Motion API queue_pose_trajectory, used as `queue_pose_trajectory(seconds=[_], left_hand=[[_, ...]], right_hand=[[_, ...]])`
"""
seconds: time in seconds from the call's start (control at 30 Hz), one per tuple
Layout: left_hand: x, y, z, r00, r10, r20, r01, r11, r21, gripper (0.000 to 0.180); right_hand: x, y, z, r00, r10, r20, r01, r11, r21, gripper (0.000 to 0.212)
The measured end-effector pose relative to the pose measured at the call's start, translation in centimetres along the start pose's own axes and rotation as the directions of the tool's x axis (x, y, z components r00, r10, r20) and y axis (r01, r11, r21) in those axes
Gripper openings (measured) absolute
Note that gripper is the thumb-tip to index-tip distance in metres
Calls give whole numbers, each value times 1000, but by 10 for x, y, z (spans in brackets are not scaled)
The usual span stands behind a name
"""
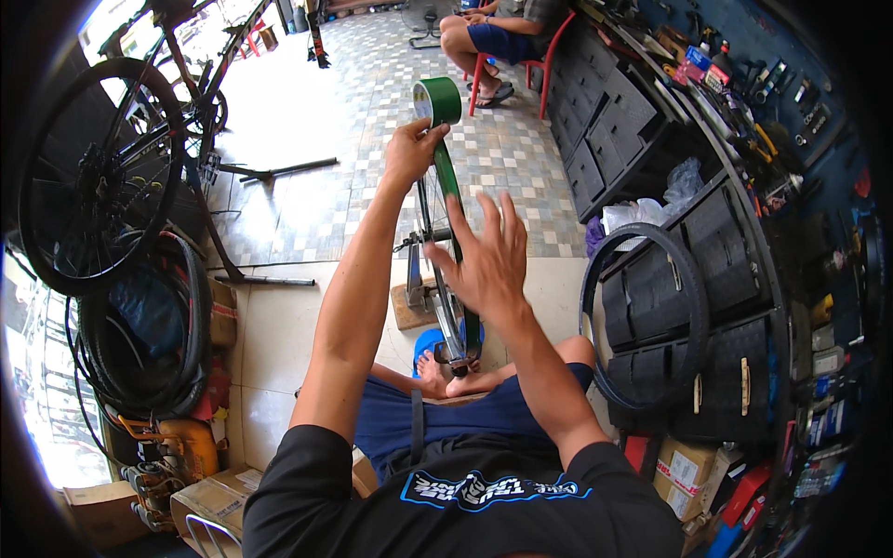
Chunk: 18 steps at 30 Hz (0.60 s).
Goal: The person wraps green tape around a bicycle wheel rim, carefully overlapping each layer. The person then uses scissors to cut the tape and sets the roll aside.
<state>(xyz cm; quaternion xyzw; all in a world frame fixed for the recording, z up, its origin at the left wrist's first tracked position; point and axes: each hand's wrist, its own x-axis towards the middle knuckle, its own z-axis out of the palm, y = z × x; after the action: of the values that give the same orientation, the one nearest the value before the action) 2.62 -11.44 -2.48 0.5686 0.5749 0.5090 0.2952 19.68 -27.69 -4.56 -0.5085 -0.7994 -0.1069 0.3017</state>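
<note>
My left hand (410,152) is stretched far forward, its fingers closed on the lower edge of a roll of green tape (443,101). From the roll a green strip (441,171) runs down toward me along a spoked bicycle wheel (431,206), which stands edge-on between my legs. Nearer to me, my right hand (489,262) is over the wheel's right side with fingers spread, holding nothing. It hides part of the rim and strip, so I cannot tell whether it touches them. A metal stand (418,279) is at the wheel's lower left.
A bicycle (104,177) stands at the left above stacked tyres (197,316). To the right, a loose tyre (699,321) leans on dark drawers (716,251) below a tool-covered bench (735,139). A seated person (510,37) is ahead on a red chair (549,70).
</note>
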Motion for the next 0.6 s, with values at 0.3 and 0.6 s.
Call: queue_pose_trajectory(seconds=[0.3, 0.6], left_hand=[[10, -4, -1, 999, -45, -4, 44, 989, -141, 38], [36, -6, 0, 991, -121, 51, 127, 983, -130, 44]], right_hand=[[60, -1, 7, 1000, -2, 6, 2, 1000, -17, 81], [-145, -3, -19, 979, 12, 202, -22, 999, 48, 76]])
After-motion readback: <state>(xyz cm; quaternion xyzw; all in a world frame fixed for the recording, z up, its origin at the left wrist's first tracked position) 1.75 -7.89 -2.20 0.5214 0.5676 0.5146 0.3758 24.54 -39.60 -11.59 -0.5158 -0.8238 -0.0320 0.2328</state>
